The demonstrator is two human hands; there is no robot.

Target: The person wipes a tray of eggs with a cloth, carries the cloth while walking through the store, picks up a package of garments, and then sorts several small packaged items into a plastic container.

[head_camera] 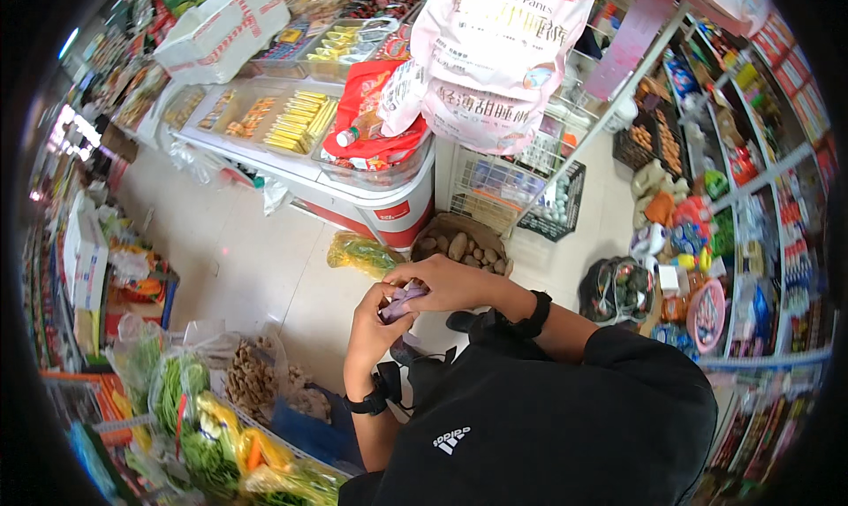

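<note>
In front of my torso, my left hand (377, 320) and my right hand (434, 286) meet, both gripping a small crumpled purple item (402, 302). Its material is unclear, possibly thin plastic or cloth, and my fingers hide part of it. A paler purple piece hangs below my left hand. Black straps circle both wrists. Just beyond the hands, a clear yellowish bag of green vegetables (363, 254) lies on the tiled floor, beside a basket of potatoes (462, 244).
A white counter (344, 198) holds trays of packaged snacks; pink packs (493, 62) hang at its right end. Vegetables in bags (218, 433) and a bag of ginger (252, 377) stand at lower left. A black bag (616, 287) and stocked shelves (755, 254) are at right.
</note>
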